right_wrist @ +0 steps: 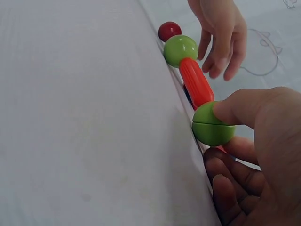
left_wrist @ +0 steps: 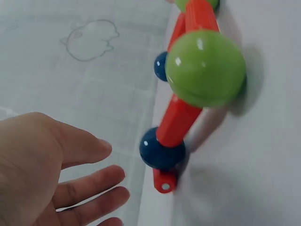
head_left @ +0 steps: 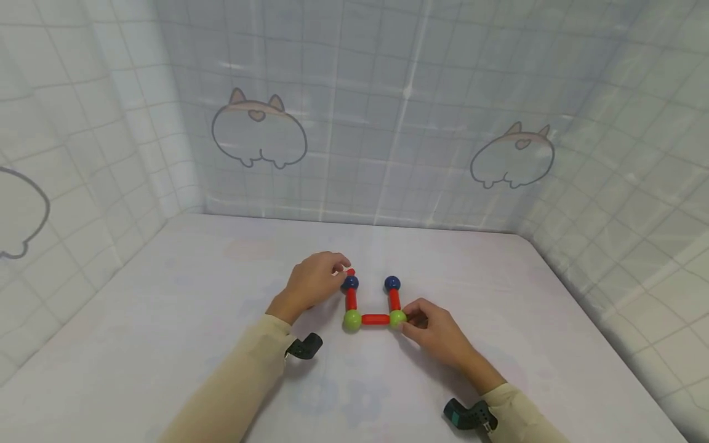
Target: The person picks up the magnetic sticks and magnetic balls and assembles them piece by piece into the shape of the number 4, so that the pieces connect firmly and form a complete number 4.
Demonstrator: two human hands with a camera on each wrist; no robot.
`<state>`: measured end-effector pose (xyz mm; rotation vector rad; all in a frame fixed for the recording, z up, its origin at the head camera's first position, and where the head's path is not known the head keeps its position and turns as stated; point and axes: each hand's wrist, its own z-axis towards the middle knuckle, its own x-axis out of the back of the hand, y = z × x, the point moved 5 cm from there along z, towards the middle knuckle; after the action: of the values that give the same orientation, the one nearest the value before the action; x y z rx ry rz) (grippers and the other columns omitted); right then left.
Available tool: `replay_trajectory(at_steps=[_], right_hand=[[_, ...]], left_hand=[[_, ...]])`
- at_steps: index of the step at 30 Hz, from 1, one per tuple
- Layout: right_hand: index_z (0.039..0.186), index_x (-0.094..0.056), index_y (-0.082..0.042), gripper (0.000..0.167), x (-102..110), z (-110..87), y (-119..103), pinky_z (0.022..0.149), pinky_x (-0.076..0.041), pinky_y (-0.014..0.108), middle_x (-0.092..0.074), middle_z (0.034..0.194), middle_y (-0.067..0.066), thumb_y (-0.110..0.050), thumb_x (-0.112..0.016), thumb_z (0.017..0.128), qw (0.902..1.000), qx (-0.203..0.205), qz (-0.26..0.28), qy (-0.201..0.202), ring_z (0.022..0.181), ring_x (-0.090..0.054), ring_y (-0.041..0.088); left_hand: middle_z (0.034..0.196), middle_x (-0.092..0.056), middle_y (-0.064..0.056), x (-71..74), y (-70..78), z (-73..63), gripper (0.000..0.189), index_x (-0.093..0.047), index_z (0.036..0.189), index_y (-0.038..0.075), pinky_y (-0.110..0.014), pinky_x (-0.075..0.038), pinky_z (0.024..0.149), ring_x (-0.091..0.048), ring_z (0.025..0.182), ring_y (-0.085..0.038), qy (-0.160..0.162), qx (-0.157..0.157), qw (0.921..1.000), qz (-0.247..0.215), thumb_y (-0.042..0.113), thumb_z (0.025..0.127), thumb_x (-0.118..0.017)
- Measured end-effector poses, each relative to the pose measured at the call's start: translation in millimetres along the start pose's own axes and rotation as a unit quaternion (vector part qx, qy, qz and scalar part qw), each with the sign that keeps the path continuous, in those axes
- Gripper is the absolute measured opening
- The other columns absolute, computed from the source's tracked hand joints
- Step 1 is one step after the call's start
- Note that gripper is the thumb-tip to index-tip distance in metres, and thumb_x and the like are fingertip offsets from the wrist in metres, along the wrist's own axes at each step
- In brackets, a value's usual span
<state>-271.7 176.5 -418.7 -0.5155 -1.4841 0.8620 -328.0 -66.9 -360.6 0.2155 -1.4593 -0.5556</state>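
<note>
A U-shaped magnetic frame of red rods and balls lies on the table. A red rod [head_left: 375,319] joins the left green ball [head_left: 352,320] and the right green ball [head_left: 397,319]. Further rods lead back to the left blue ball [head_left: 350,282] and right blue ball [head_left: 392,283]. My right hand [head_left: 440,332] pinches the right green ball between thumb and fingers. Beside the left blue ball is my left hand [head_left: 317,280]; in the left wrist view its fingers are spread and hold nothing. A red rod [left_wrist: 164,182] with a metal dot on its end touches that blue ball.
In the right wrist view a dark red ball [right_wrist: 170,31] shows beyond the far green ball. The white table [head_left: 183,332] is enclosed by grid-patterned curtains [head_left: 360,123] at the back and both sides.
</note>
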Motion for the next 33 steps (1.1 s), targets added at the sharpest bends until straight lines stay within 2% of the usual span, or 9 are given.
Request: replay_trajectory(at_steps=[14,18,25,33], right_hand=[[0.105,-0.066,-0.013,0.021,-0.6,-1.5,2.2,0.074,-0.054,0.028,-0.066,0.094,-0.005,-0.019,-0.077,0.088,1.0,0.004,0.0,0.007,0.085,-0.061,0.013],[0.105,-0.066,-0.014,0.021,-3.5,0.1,2.8,0.074,-0.054,0.028,-0.065,0.093,-0.005,-0.019,-0.077,0.088,1.0,0.001,0.0,0.005,0.085,-0.061,0.014],[0.105,-0.066,-0.014,0.021,-6.0,1.9,1.9,0.072,-0.054,0.028,-0.065,0.092,-0.005,-0.02,-0.077,0.088,1.0,0.009,0.0,0.0,0.085,-0.061,0.015],[0.105,-0.066,-0.014,0.021,-4.0,0.2,2.6,0.071,-0.054,0.029,-0.065,0.092,-0.004,-0.019,-0.077,0.088,0.9999,0.012,0.005,0.001,0.085,-0.06,0.016]], left_hand=[[0.114,-0.065,-0.005,-18.0,-14.0,12.2,0.034,-0.07,0.126,0.022,-0.041,-0.056,0.081,-0.061,0.099,-0.022,-0.028,0.024,0.9966,0.074,0.022,0.092,-0.071],[0.11,-0.065,-0.004,-21.1,-18.1,12.6,0.033,-0.071,0.125,0.023,-0.042,-0.055,0.082,-0.059,0.097,-0.021,-0.039,0.021,0.9958,0.08,0.021,0.092,-0.07],[0.096,-0.065,-0.002,-23.1,-18.7,13.4,0.035,-0.07,0.126,0.021,-0.037,-0.053,0.074,-0.057,0.087,-0.02,-0.046,0.014,0.9951,0.087,0.018,0.091,-0.071],[0.101,-0.067,-0.003,-28.3,-18.1,14.0,0.038,-0.069,0.126,0.017,-0.039,-0.055,0.081,-0.059,0.091,-0.02,-0.03,0.02,0.997,0.069,0.016,0.089,-0.073]])
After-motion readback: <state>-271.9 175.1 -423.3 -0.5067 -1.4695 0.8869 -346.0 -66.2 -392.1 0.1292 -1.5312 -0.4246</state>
